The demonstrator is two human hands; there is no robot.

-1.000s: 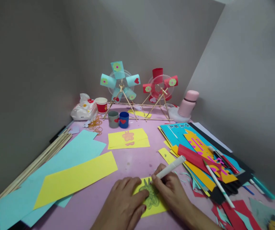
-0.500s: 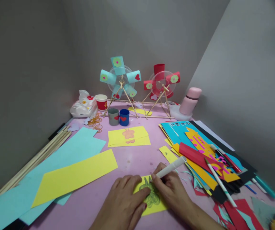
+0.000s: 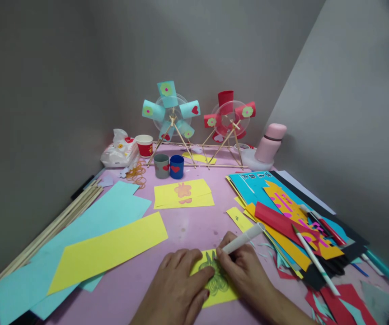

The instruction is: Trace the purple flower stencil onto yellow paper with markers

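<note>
My right hand [image 3: 245,268] grips a white marker pen [image 3: 245,238], its tip hidden behind my fingers at the top of the drawing. Under both hands lies a small yellow paper [image 3: 219,300] with a green butterfly [image 3: 218,282] drawn on it. My left hand [image 3: 180,282] rests flat on the left part of that paper, fingers stretched out and holding nothing. Farther up the table, another yellow paper [image 3: 163,196] bears an orange butterfly-like drawing [image 3: 183,190]. A long yellow strip [image 3: 109,253] lies to the left, on light blue sheets [image 3: 96,216].
Two stick-framed paper wheels, one blue [image 3: 172,121] and one red [image 3: 230,119], stand at the back. Before them sit grey [image 3: 161,169] and blue [image 3: 177,168] paper cylinders. A pink bottle [image 3: 270,143] and colored papers [image 3: 248,187] are right; wooden sticks [image 3: 55,225] lie left.
The whole view has shifted slightly. Both hands keep nearly the same pose on the yellow paper, and the marker pen stays at the top of the butterfly.
</note>
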